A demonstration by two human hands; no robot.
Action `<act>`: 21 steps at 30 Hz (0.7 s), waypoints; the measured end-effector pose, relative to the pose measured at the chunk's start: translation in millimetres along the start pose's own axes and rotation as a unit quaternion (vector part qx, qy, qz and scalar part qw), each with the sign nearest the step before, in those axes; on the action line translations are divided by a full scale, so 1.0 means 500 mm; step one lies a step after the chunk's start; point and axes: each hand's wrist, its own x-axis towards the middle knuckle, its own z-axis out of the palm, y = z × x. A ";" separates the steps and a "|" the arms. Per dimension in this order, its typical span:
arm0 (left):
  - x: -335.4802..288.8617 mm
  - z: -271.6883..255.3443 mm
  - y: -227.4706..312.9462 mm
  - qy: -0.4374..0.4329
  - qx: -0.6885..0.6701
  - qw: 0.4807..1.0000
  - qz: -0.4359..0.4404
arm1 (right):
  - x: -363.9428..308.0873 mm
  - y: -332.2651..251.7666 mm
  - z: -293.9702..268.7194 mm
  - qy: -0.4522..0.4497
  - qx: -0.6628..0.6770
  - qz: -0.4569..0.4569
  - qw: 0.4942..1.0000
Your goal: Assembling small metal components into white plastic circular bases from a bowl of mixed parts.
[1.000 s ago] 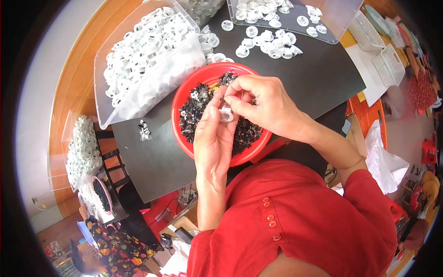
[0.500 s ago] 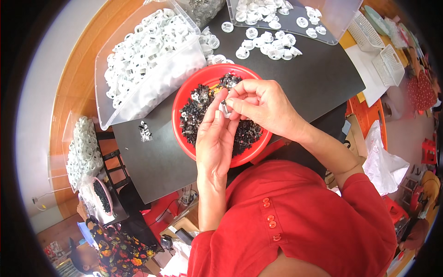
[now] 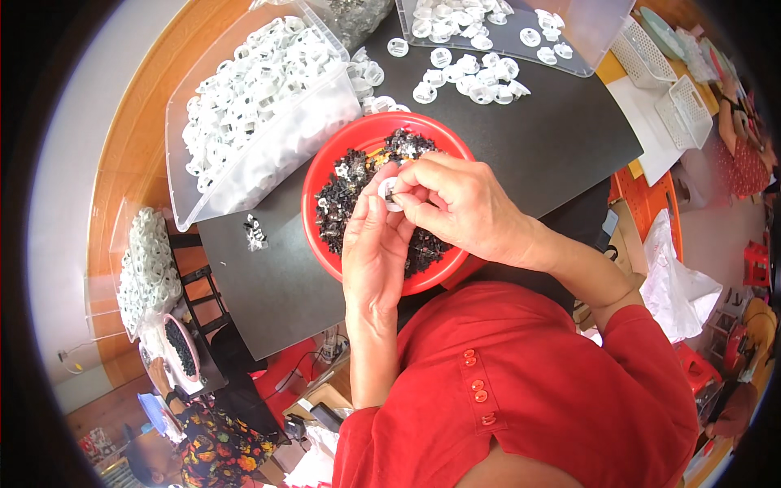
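Observation:
Over a red basin [image 3: 325, 259] full of small black parts [image 3: 340, 215], both my hands meet at one round white plastic piece [image 3: 390, 193]. My left hand [image 3: 376, 248] pinches its edge between thumb and fingers. Fingertips of my right hand [image 3: 455, 199] press at the middle of the piece, where a small dark bit shows; they partly hide it. Which part my right fingers grip cannot be made out fully.
At the left stands a clear bin [image 3: 268, 154] heaped with white pieces; another clear bin [image 3: 521, 49] lies at the back right. Loose white pieces [image 3: 480, 80] and a small cluster of parts [image 3: 255, 233] rest on the dark table [image 3: 561, 122]. A co-worker [image 3: 215, 439] sits lower left.
The white piece has turned in my fingers, so its round face now shows. Both hands shifted slightly. At the lower left, the co-worker's arm now reaches toward a pink basin.

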 end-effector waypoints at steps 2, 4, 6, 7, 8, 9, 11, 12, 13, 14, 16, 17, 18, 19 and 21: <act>-0.001 -0.001 -0.001 0.005 0.003 1.000 0.001 | -0.001 0.001 0.002 -0.009 -0.005 -0.014 1.000; -0.002 -0.003 -0.003 0.010 0.005 1.000 0.002 | 0.000 0.000 0.002 -0.016 0.000 -0.013 1.000; -0.002 -0.005 -0.008 0.028 0.007 1.000 0.012 | -0.001 0.001 0.000 -0.022 0.002 -0.012 1.000; -0.001 -0.006 -0.012 0.027 0.006 1.000 0.011 | -0.002 0.001 -0.001 -0.026 0.006 -0.013 1.000; -0.002 -0.007 -0.014 0.033 0.010 0.999 0.020 | -0.002 0.001 -0.001 -0.029 0.010 -0.015 0.999; -0.002 -0.009 -0.016 0.039 0.014 0.999 0.028 | -0.003 0.001 0.000 -0.029 0.010 -0.015 0.999; -0.001 -0.014 -0.018 0.044 0.030 0.998 0.031 | -0.002 0.003 0.008 -0.016 0.047 -0.011 0.999; -0.001 -0.016 -0.017 0.049 0.046 0.997 0.033 | 0.000 0.002 0.008 -0.016 0.047 -0.011 0.999; 0.000 -0.016 -0.016 0.049 0.046 0.997 0.033 | 0.004 -0.002 0.007 -0.013 0.047 -0.015 0.999; 0.000 -0.016 -0.015 0.043 0.059 0.997 0.038 | 0.004 -0.004 0.005 -0.011 0.046 -0.018 0.999; 0.000 -0.016 -0.017 0.035 0.071 0.996 0.043 | 0.007 0.002 0.001 -0.027 0.033 -0.018 0.999; 0.000 -0.019 -0.018 0.045 0.083 0.995 0.043 | 0.011 0.005 0.001 -0.042 0.021 -0.021 0.999; 0.000 -0.022 -0.019 0.054 0.094 0.993 0.044 | 0.011 0.007 0.002 -0.041 0.021 -0.024 0.999; 0.000 -0.022 -0.020 0.048 0.091 0.994 0.044 | 0.009 0.009 0.002 -0.045 0.029 -0.019 0.998; -0.002 -0.022 -0.018 0.054 0.091 0.993 0.050 | 0.006 0.012 0.008 -0.052 0.040 -0.022 0.998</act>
